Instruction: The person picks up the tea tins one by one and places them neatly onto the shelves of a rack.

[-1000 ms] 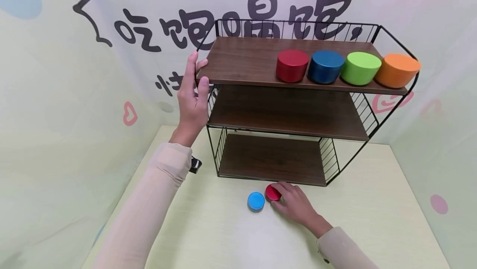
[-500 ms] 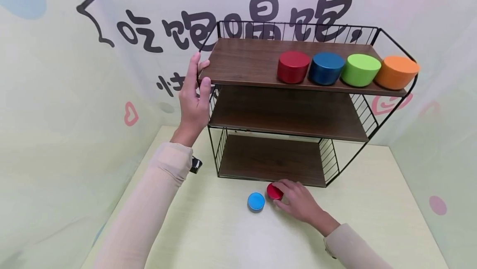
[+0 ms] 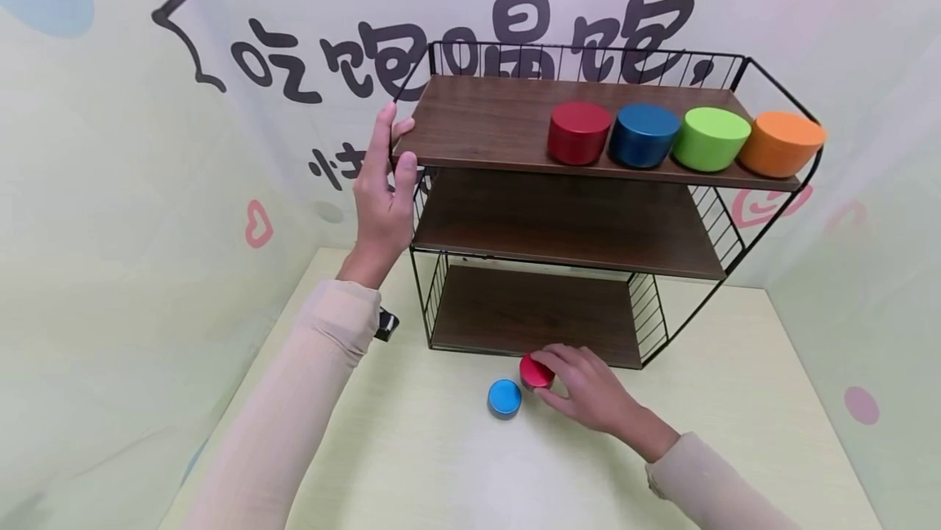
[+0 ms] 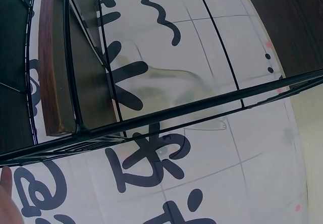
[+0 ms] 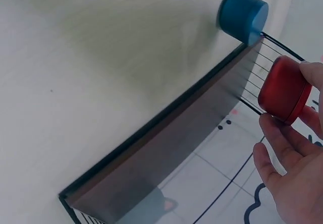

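My left hand (image 3: 384,195) grips the upper left corner of a three-tier shelf rack (image 3: 470,162), with the thumb at the front edge and fingers around the side wire. Only a bit of that hand shows in the left wrist view. My right hand (image 3: 591,391) holds a small red round tin (image 3: 534,372) by its sides, in front of the bottom shelf (image 3: 537,309). The right wrist view has the red tin (image 5: 283,90) between thumb and fingers. Just left of it, a light blue round tin (image 3: 504,398) stands on the table (image 3: 441,465).
Along the right of the top shelf stand a dark red tin (image 3: 579,134), a dark blue tin (image 3: 644,136), a green tin (image 3: 711,140) and an orange tin (image 3: 782,144). A small black object (image 3: 385,324) lies left of the rack. Printed cloth (image 3: 110,187) surrounds the table.
My right hand and the red tin have shifted slightly toward the rack, and more of the tin's side shows. The left hand stays at the rack's corner.
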Demonstrator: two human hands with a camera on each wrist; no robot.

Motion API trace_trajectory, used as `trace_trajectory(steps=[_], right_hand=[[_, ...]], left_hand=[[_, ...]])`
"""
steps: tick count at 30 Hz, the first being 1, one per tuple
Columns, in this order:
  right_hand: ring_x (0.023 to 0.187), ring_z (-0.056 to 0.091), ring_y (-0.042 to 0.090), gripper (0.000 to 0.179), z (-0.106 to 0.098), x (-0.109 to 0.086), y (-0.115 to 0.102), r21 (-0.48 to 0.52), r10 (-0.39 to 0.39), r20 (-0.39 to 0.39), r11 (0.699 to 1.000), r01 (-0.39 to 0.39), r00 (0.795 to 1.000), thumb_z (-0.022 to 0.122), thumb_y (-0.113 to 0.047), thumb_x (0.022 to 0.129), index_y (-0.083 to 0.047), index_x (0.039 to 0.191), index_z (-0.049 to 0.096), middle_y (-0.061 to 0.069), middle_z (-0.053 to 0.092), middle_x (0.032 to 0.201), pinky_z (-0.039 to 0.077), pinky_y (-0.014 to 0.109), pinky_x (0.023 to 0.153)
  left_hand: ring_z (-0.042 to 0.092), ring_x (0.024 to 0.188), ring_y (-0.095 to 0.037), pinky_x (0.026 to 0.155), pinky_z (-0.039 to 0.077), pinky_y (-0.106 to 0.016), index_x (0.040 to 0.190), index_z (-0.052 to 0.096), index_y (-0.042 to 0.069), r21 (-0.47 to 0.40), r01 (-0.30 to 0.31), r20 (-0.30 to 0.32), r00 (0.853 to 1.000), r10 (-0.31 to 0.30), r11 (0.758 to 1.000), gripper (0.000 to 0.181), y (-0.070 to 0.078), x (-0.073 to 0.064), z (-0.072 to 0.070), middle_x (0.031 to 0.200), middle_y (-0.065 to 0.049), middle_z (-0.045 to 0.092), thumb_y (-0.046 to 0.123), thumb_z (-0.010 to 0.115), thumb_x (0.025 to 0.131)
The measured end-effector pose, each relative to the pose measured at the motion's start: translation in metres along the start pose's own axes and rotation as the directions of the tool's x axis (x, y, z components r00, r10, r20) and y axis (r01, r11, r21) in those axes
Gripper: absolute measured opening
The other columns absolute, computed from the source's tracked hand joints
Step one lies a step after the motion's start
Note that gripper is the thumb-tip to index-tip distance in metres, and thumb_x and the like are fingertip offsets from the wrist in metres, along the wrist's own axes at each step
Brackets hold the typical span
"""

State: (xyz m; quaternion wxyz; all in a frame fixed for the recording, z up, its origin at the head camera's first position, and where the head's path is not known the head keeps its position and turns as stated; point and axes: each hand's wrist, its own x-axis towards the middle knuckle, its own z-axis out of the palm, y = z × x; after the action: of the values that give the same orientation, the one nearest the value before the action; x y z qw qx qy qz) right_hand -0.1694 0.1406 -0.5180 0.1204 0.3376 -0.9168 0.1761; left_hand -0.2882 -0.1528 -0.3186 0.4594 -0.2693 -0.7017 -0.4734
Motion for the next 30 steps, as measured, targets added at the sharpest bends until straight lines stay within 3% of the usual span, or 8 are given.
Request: trace_trajectory(steps=[7, 19, 30], right_hand=[[0.101, 0.064, 0.020, 0.055, -0.017, 0.010, -0.006, -0.012, -0.029, 0.010, 1.000, 0.029, 1.000, 0.081, -0.040, 0.080, -0.011, 0.125, 0.065, 0.006, 0.066, 0.118, 0.055, 0.038, 0.080], [0.101, 0.065, 0.022, 0.055, -0.044, 0.025, -0.013, 0.005, -0.099, -0.081, 0.995, 0.100, 0.992, 0.084, -0.037, 0.077, -0.011, 0.123, 0.067, 0.008, 0.067, 0.118, 0.056, 0.037, 0.079], [0.103, 0.065, 0.023, 0.059, -0.071, 0.041, -0.021, -0.005, -0.191, -0.110, 0.981, 0.192, 0.975, 0.084, -0.038, 0.076, -0.011, 0.125, 0.066, 0.008, 0.067, 0.119, 0.056, 0.036, 0.080]], left_hand=[[0.053, 0.128, -0.017, 0.100, 0.039, -0.034, 0.149, 0.043, 0.004, 0.002, 0.002, 0.004, 1.000, -0.002, 1.000, 0.049, 0.000, 0.000, 0.000, 0.132, -0.007, 0.063, 0.016, 0.050, 0.101], [0.052, 0.128, -0.017, 0.103, 0.037, -0.034, 0.149, 0.043, 0.003, 0.009, -0.001, 0.002, 1.000, 0.001, 1.000, 0.050, 0.000, 0.001, 0.001, 0.132, -0.007, 0.063, 0.016, 0.049, 0.101], [0.054, 0.128, -0.017, 0.101, 0.039, -0.034, 0.148, 0.043, 0.003, -0.002, -0.002, -0.004, 1.000, 0.002, 1.000, 0.050, -0.001, 0.000, 0.001, 0.132, -0.008, 0.063, 0.016, 0.049, 0.101]])
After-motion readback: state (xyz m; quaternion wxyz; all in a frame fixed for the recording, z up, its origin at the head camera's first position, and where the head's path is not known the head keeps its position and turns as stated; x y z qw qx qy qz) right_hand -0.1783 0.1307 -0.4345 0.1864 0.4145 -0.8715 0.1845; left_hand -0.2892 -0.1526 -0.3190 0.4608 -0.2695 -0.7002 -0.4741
